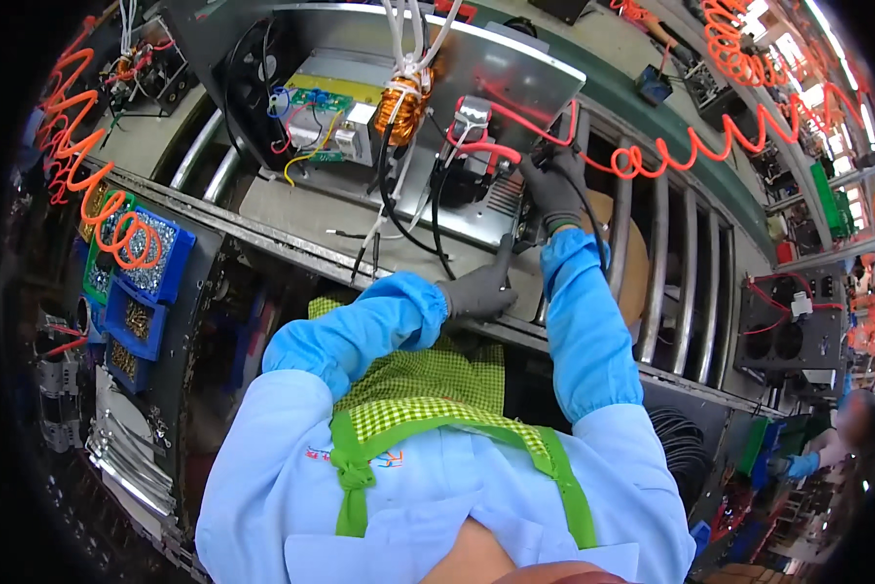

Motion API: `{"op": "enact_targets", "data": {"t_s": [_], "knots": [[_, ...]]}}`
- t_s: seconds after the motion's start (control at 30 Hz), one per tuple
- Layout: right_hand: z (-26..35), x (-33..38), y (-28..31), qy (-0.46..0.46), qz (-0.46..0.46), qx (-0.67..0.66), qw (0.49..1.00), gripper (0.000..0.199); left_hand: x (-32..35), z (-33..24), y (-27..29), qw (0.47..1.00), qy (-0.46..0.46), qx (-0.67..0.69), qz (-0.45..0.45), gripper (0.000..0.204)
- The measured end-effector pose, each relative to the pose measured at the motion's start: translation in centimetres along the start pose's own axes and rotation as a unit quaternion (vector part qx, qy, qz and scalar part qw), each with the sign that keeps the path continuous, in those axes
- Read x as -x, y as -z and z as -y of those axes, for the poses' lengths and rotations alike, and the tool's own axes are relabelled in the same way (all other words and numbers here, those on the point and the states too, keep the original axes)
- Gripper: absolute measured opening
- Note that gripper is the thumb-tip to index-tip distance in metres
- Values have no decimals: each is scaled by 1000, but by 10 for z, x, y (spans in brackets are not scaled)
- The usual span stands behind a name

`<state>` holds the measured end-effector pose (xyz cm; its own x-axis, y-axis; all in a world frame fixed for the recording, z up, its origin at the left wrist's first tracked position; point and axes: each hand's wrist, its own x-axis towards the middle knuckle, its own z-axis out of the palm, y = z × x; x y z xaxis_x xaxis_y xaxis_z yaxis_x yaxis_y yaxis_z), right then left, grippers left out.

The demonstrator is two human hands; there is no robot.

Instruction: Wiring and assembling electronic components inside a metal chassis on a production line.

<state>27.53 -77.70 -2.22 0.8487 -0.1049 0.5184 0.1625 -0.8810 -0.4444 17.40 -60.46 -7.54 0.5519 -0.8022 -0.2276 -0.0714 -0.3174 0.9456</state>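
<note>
An open metal chassis (515,68) lies on the roller line, showing a green circuit board (321,102), a copper coil (401,107) and black and red wires. My left hand (478,287), in a grey glove, rests on the chassis's near edge with a finger pointing up. My right hand (552,185), also gloved, is closed around a dark tool at the chassis's right corner; the tool is mostly hidden. An orange coiled air hose (671,156) runs from that hand to the upper right.
Blue bins (150,268) of small screws and parts sit at the left, beside a stack of metal plates (131,457). Steel rollers (686,273) lie to the right. Another chassis with fan holes (788,326) sits further right. A co-worker's blue sleeve (802,465) shows at lower right.
</note>
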Motion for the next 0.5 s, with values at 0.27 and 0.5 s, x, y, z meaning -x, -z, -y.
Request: {"op": "enact_targets", "data": {"t_s": [0.27,0.5], "knots": [[3,6,3,-83,15,-40,996,40,12,-95,65,996,78,42,20,47],[10,3,-2,-14,-20,-15,1000,35,-11,1,-6,994,-6,-52,-100,34]]}}
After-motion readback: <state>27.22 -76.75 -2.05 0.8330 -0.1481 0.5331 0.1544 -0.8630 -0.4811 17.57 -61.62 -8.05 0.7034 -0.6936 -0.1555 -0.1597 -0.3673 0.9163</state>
